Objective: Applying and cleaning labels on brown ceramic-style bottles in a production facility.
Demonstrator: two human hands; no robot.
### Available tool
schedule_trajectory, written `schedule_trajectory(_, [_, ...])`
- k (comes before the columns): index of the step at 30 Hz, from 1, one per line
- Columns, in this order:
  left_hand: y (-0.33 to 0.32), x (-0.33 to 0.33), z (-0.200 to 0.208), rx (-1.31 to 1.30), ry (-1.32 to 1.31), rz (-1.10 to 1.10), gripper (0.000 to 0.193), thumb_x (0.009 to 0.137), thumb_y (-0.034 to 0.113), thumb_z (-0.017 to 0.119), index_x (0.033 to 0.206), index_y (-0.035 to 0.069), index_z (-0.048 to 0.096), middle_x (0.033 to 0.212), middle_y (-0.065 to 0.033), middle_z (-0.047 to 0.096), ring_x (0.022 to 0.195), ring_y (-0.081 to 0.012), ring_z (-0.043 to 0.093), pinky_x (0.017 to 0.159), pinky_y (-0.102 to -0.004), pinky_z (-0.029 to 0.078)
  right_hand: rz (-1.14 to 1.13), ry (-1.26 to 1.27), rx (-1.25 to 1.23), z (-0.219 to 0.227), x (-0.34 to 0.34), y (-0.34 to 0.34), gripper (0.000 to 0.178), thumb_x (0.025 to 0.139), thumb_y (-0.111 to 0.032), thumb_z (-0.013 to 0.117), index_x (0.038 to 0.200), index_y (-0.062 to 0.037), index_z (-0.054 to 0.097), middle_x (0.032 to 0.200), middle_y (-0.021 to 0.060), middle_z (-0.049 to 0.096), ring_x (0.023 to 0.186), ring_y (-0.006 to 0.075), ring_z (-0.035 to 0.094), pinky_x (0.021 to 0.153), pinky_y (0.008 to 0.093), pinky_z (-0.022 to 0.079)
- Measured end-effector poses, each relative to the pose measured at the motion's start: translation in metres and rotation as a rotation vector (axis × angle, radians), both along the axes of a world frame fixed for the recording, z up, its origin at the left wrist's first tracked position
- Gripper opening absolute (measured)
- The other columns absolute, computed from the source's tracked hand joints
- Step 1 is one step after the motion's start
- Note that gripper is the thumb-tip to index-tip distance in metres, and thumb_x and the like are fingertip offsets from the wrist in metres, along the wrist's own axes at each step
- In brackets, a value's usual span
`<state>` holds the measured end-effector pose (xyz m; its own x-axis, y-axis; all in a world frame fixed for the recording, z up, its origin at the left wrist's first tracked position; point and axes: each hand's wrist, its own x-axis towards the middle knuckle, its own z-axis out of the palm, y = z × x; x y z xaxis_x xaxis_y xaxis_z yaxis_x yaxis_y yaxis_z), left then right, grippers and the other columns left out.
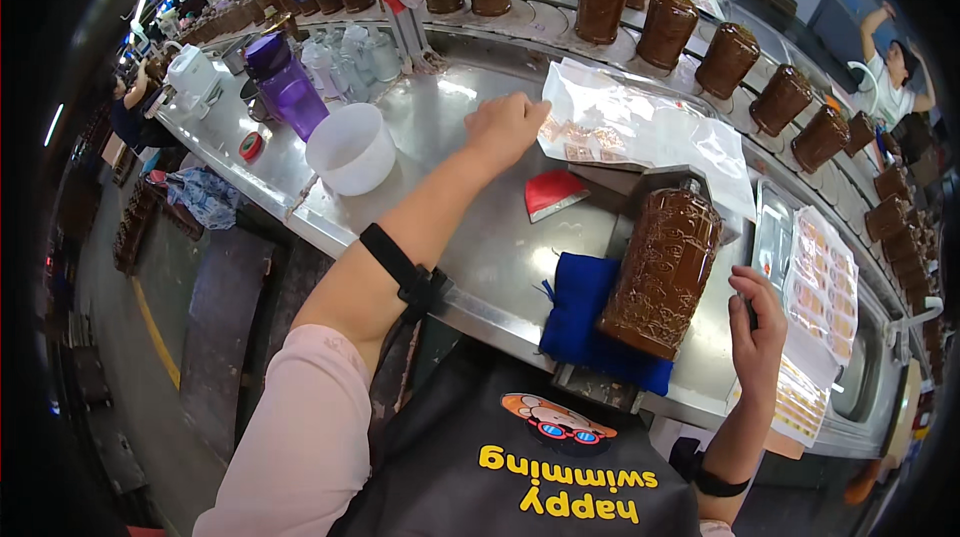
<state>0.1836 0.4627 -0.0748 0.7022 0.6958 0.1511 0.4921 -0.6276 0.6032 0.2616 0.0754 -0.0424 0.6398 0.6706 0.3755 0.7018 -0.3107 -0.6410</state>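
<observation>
My left hand (508,129) is closed, its fingers bent at the left edge of a clear plastic sheet (690,152) bearing small gold decals. Whatever its fingertips pinch, if anything, is hidden. A glossy brown jar (664,272) with raised patterns lies tilted in front of me, its neck pointing away, on a folded blue cloth (580,302) and against a grey metal rest (612,177). Beside the jar's right side, my right hand (758,332) holds nothing, thumb and fingers apart. A red, half-round scraper (552,195) with a pale straight edge lies between my left hand and the jar.
Left on the metal bench stand a white plastic bowl (350,149), a purple jug (288,87) and several clear bottles (355,59). Several brown jars (668,29) line the far conveyor. More decal sheets (822,287) lie right, near a sink (868,377). Co-workers (890,72) are beyond.
</observation>
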Motion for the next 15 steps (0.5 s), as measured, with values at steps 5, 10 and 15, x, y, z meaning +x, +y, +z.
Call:
schedule_trajectory(5, [0.011,-0.001,-0.011,-0.107,0.07,-0.061,0.042,0.079,0.046,0.06,0.083,0.005,0.066,0.09,-0.0144,0.068,0.089,-0.0331,0.063,0.083,-0.0458,0.044,-0.002,0.032,-0.004,0.0,0.0,0.005,0.019,0.086,0.004,0.055,0.103,0.0025,0.062,0.113,0.0152,0.063,0.099,0.0264,0.062,0.082,0.0318,0.048])
schedule_trajectory(10, [0.018,0.003,-0.016,-0.244,0.01,-0.076,0.033,0.081,0.035,0.06,0.083,0.002,0.065,0.088,-0.0184,0.067,0.086,-0.0353,0.063,0.075,-0.0433,0.047,-0.007,0.067,-0.011,-0.004,0.008,0.005,0.019,0.085,0.004,0.055,0.103,0.0027,0.061,0.113,0.0157,0.063,0.099,0.0271,0.061,0.083,0.0318,0.048])
schedule_trajectory(15, [0.026,-0.005,-0.034,-0.01,-0.078,-0.121,0.034,0.085,0.033,0.064,0.081,0.0,0.064,0.074,-0.0139,0.064,0.069,-0.0243,0.059,0.065,-0.0394,0.045,0.02,-0.006,-0.004,-0.001,0.004,0.008,0.02,0.083,0.006,0.054,0.102,0.0026,0.061,0.112,0.0174,0.063,0.101,0.0318,0.061,0.087,0.0352,0.047])
